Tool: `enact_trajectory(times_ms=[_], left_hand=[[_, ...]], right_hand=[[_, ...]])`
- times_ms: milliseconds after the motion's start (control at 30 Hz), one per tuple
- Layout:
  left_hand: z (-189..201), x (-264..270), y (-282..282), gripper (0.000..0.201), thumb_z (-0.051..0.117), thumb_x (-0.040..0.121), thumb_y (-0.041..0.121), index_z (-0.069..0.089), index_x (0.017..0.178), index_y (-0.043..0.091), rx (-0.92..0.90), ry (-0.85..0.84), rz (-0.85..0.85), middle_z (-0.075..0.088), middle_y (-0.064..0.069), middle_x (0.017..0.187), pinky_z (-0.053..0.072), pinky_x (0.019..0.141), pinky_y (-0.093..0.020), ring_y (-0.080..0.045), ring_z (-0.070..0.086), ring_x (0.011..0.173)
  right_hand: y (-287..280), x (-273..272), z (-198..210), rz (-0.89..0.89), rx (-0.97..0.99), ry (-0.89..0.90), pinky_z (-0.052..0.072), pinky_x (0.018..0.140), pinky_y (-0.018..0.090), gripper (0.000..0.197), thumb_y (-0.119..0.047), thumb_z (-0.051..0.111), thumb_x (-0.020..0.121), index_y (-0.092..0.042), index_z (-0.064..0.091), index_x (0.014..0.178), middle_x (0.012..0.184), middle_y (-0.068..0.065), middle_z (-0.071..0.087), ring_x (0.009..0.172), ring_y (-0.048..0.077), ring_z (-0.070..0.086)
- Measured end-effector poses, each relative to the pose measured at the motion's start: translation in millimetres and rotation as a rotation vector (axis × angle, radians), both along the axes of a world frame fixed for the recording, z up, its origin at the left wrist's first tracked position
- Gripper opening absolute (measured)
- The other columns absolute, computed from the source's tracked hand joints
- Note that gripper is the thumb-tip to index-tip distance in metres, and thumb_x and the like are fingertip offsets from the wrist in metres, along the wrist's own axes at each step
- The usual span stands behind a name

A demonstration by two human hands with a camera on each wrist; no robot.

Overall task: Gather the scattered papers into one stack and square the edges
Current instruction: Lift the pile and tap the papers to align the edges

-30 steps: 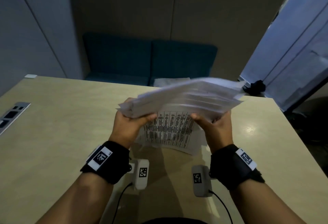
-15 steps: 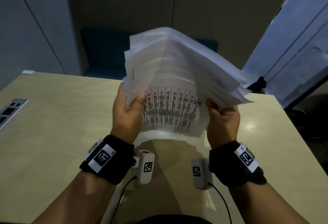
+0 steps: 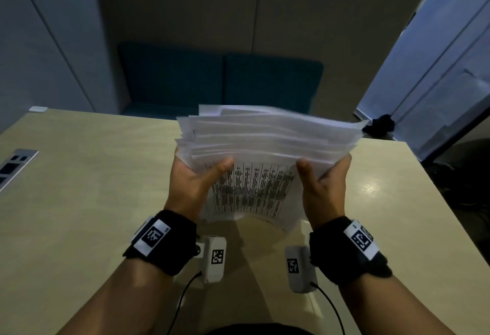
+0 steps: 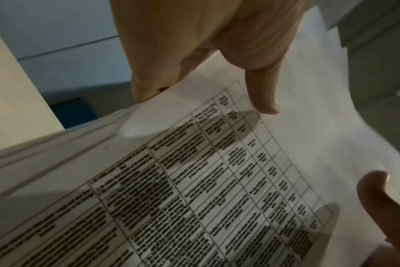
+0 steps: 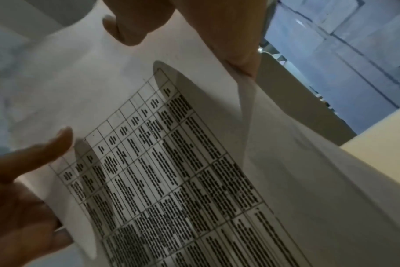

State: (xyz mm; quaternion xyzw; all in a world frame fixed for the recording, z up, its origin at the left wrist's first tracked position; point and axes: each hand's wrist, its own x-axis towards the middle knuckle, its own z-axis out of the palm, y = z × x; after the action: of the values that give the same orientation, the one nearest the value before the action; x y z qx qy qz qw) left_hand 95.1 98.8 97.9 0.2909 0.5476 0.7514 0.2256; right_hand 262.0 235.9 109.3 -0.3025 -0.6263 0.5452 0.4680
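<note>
A thick bundle of white papers [image 3: 267, 138] is held above the beige table [image 3: 79, 189], its sheets fanned and uneven at the far edges. The front sheet, facing me, carries a printed table [image 3: 252, 191] [image 4: 194, 189] [image 5: 171, 171]. My left hand [image 3: 193, 178] grips the bundle's left side, thumb on the printed sheet and fingers behind. My right hand [image 3: 320, 181] grips the right side the same way. In the left wrist view the left hand [image 4: 206, 54] reaches onto the paper; in the right wrist view the right hand [image 5: 23, 189] holds the sheet's edge. The bundle's lower edge hangs just above the table.
A dark teal sofa [image 3: 220, 80] stands behind the table's far edge. A power socket panel [image 3: 13, 165] is set in the table at the left. A small white object [image 3: 38, 108] lies at the far left corner. A black object [image 3: 381, 124] sits past the table's right corner.
The bundle was lifted upright half a second ago and has now dropped and tilted back towards flat, lower over the table. Both hands keep their hold on its sides.
</note>
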Motion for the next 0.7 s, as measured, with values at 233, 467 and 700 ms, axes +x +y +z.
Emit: enact_trajectory(times_ms=[233, 467, 700], left_hand=[[-6.0, -6.1, 3.0, 0.062, 0.076, 0.081, 0.004, 0.046, 0.135, 0.003, -0.058, -0.018, 0.002, 0.063, -0.020, 0.124, 0.056, 0.092, -0.039, -0.027, 0.065, 0.114], [-4.7, -2.1, 7.2, 0.043, 0.059, 0.091, -0.006, 0.054, 0.132, 0.002, -0.081, 0.019, 0.084, 0.070, -0.012, 0.117, 0.055, 0.090, -0.028, -0.019, 0.069, 0.108], [26.4, 17.9, 11.5, 0.033, 0.050, 0.098, -0.001, 0.053, 0.129, 0.010, 0.031, 0.085, 0.200, 0.069, -0.002, 0.112, 0.056, 0.081, -0.022, -0.009, 0.069, 0.101]], right_hand=[[1.0, -6.0, 2.6, -0.080, 0.012, 0.037, 0.053, 0.077, 0.016, 0.052, -0.016, 0.070, 0.083, -0.021, 0.036, 0.122, 0.108, -0.007, 0.058, 0.093, -0.003, 0.062], [25.9, -1.9, -15.7, 0.019, -0.272, -0.053, 0.055, 0.071, 0.023, 0.037, 0.001, 0.076, 0.073, -0.011, 0.064, 0.106, 0.094, 0.001, 0.074, 0.086, 0.018, 0.071], [7.4, -13.9, 1.4, -0.085, -0.119, 0.131, 0.052, 0.095, 0.048, 0.028, 0.003, 0.065, 0.083, -0.018, 0.066, 0.103, 0.107, 0.011, 0.071, 0.106, 0.031, 0.065]])
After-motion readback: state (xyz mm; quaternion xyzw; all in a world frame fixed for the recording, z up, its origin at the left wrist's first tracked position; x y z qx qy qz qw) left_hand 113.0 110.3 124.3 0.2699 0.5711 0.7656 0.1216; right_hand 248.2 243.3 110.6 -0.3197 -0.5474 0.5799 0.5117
